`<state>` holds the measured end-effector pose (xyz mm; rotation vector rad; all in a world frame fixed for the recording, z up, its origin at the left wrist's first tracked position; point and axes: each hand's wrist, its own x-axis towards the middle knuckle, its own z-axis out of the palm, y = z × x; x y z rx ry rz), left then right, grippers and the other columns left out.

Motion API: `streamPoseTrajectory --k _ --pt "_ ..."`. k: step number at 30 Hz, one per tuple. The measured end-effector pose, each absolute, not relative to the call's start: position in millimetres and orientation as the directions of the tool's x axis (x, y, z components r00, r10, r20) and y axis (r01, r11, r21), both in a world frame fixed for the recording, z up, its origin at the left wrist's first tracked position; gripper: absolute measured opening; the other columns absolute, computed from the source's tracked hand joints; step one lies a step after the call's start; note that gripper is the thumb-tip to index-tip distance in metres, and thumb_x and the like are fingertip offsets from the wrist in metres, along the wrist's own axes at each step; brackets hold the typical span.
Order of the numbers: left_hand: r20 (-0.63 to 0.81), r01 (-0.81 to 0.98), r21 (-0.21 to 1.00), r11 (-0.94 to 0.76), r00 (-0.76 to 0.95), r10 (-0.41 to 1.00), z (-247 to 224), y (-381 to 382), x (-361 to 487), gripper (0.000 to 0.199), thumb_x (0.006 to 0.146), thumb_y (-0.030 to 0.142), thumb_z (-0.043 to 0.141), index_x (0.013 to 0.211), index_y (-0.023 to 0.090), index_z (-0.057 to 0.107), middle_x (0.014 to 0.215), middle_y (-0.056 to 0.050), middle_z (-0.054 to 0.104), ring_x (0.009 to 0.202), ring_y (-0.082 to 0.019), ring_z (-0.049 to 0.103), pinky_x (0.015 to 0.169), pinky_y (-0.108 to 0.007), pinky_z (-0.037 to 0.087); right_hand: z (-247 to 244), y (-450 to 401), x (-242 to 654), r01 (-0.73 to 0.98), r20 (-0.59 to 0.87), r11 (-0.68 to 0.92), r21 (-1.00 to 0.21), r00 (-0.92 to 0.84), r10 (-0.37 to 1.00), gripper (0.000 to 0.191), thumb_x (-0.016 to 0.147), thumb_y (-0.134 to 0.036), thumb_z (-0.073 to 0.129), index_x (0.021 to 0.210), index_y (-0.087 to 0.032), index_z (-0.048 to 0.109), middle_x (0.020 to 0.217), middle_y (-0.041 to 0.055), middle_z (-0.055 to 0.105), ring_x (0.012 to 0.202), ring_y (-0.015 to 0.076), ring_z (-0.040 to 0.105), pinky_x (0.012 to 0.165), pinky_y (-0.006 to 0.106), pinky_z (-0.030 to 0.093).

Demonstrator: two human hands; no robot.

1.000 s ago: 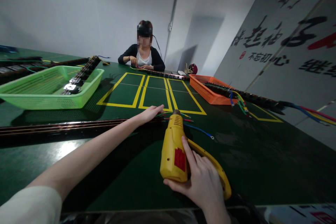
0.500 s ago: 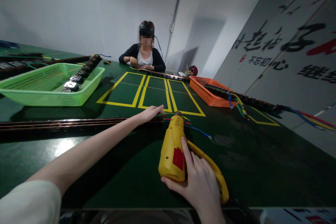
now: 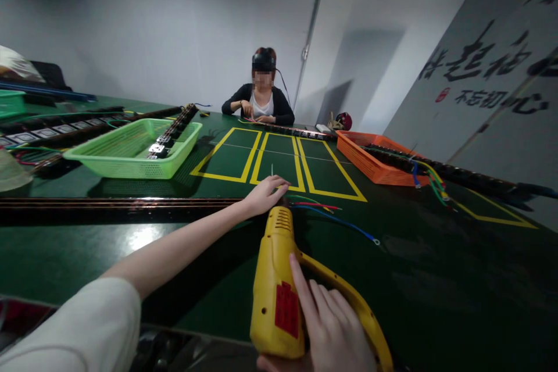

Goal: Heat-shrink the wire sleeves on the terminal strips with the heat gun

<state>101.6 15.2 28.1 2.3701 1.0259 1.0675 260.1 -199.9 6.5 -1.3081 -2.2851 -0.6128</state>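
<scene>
My right hand [image 3: 333,325] is wrapped round the handle of a yellow heat gun [image 3: 276,288], its index finger stretched along the gun's side. The heat gun's nozzle points away from me, close by my left hand [image 3: 267,195]. The left hand is closed at the right end of a long dark bar [image 3: 131,209] with copper-coloured lines; what its fingers hold is hidden. A thin pale strip [image 3: 272,170] sticks up just behind it. From the bar's end, red wires [image 3: 322,206], a green wire and a blue wire [image 3: 344,222] with a ring terminal run rightward.
A light green basket [image 3: 131,170] stands at left, an orange basket [image 3: 366,165] at right, both with dark bars in them. Yellow taped rectangles [image 3: 222,177] mark the green table [image 3: 436,302]. Across it sits a person [image 3: 261,99] working with their hands. More bars lie far left.
The view has swung left. The heat gun has come nearer to me, its nozzle now beside my left hand. My left hand has turned over the wires, and the pale strip now shows.
</scene>
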Motion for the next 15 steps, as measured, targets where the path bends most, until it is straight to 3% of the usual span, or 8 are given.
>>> streamPoseTrajectory --k 3,5,7,10,13,15 --pt "0.530 0.598 0.303 -0.742 0.541 0.653 30.1 -1.4 67.5 0.044 0.091 0.039 0.030 0.118 0.015 0.055 0.121 -0.010 0.052 0.111 -0.020 0.048 0.096 -0.030 0.037 12.7 -200.5 268.7 0.803 0.563 0.512 0.304 -0.585 0.584 0.062 0.091 -0.038 0.007 0.144 -0.007 -0.004 0.085 0.0054 0.067 0.074 0.0149 0.064 0.066 0.028 0.048" --pt "0.482 0.699 0.164 -0.696 0.559 0.675 27.9 -13.1 28.7 0.044 0.091 0.040 0.031 0.121 0.017 0.053 0.122 -0.010 0.051 0.112 -0.022 0.047 0.098 -0.035 0.035 16.7 -200.9 273.0 0.785 0.552 0.526 0.328 -0.611 0.567 0.056 0.090 -0.021 0.003 0.143 -0.008 -0.009 0.080 0.0022 0.067 0.068 0.0118 0.063 0.064 0.025 0.048" --pt "0.438 0.787 0.082 -0.611 0.523 0.732 22.9 -25.1 -20.7 0.044 0.089 0.045 0.034 0.121 0.021 0.053 0.123 -0.009 0.052 0.113 -0.025 0.047 0.099 -0.041 0.033 20.0 -201.6 275.4 0.775 0.549 0.551 0.309 -0.619 0.562 0.056 0.091 -0.022 0.003 0.143 -0.009 -0.011 0.075 0.0002 0.066 0.062 0.0111 0.062 0.060 0.024 0.047" --pt "0.410 0.871 0.075 -0.486 0.417 0.811 12.4 -43.4 -101.5 0.045 0.086 0.048 0.039 0.121 0.025 0.052 0.123 -0.007 0.053 0.108 -0.025 0.051 0.096 -0.039 0.038 22.2 -202.5 277.2 0.764 0.527 0.591 0.261 -0.625 0.576 0.060 0.093 -0.039 0.009 0.144 -0.013 -0.008 0.078 -0.0016 0.065 0.064 0.0108 0.062 0.063 0.024 0.048" --pt "0.368 0.897 0.054 -0.439 0.390 0.844 1.5 -58.5 -167.1 0.048 0.083 0.055 0.040 0.120 0.028 0.051 0.122 -0.001 0.055 0.106 -0.024 0.053 0.095 -0.039 0.040 21.6 -203.2 280.1 0.766 0.530 0.610 0.204 -0.610 0.589 0.057 0.093 -0.042 0.014 0.145 -0.019 0.009 0.090 -0.0002 0.065 0.078 0.0110 0.062 0.072 0.024 0.048" --pt "0.332 0.920 0.018 -0.391 0.364 0.870 -4.6 -64.6 -192.9 0.052 0.082 0.061 0.039 0.119 0.026 0.049 0.117 0.001 0.057 0.102 -0.023 0.054 0.091 -0.040 0.042 21.4 -204.8 282.6 0.751 0.567 0.638 0.171 -0.604 0.560 0.062 0.090 -0.055 0.021 0.140 -0.018 0.026 0.099 0.0034 0.063 0.089 0.0137 0.061 0.078 0.026 0.047"
